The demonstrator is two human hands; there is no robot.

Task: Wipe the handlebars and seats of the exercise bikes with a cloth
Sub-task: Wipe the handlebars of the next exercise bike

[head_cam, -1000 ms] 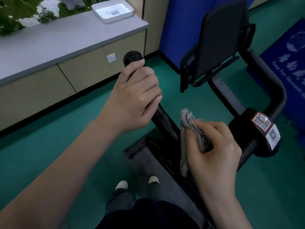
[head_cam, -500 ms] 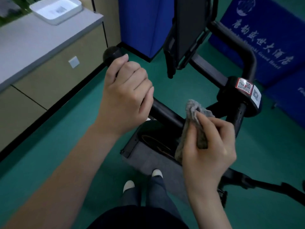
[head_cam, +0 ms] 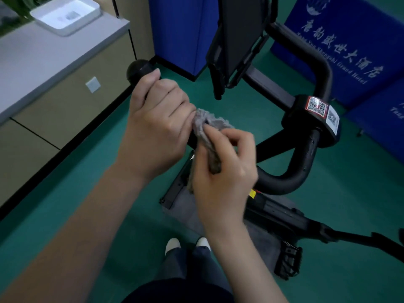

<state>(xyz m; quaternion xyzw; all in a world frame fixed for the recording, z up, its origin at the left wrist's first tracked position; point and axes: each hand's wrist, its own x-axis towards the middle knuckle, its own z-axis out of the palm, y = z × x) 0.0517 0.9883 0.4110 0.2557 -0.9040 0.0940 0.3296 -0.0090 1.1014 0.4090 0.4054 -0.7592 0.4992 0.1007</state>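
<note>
The exercise bike's black handlebar [head_cam: 282, 182] loops from a round end [head_cam: 138, 69] at upper left down to the centre and up the right side. My left hand [head_cam: 157, 125] is wrapped around the left grip just below that round end. My right hand [head_cam: 223, 169] pinches a crumpled grey cloth [head_cam: 207, 127] against the bar, touching my left hand's fingers. A black console [head_cam: 238, 38] stands above, and a hub with QR stickers [head_cam: 317, 119] sits at right.
A beige cabinet with a grey top [head_cam: 43, 62] runs along the left, carrying a white tray [head_cam: 65, 15]. Blue banners [head_cam: 341, 51] stand behind and to the right. A pedal [head_cam: 288, 261] and the bike's base lie on the green floor near my shoes [head_cam: 188, 243].
My right hand has carried the cloth up and left along the bar until it meets my left hand. The view has shifted down and right, showing more of the bike's base.
</note>
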